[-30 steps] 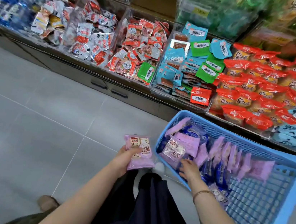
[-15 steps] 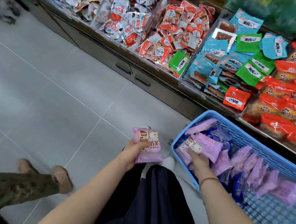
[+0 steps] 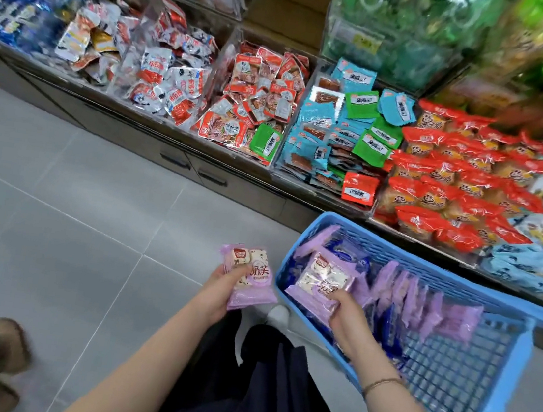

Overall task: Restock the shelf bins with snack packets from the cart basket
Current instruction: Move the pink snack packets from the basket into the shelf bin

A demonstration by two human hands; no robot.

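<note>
left hand [image 3: 221, 290] clamped on purple packets [image 3: 253, 279] over the floor, just left of the blue basket [image 3: 501, 391]. right hand [image 3: 347, 316] grips another purple packet [image 3: 320, 281] in the basket's near corner. risk: slick film, left-hand packets slide out if more are added (no purple stock visible in the shelf bins [image 3: 290, 129], so misfiling too).

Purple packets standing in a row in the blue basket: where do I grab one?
Pinch one upright purple packet by its top edge, coming from above. They stand on edge, packed side by side in the blue basket, so only their thin tops are free.
</note>
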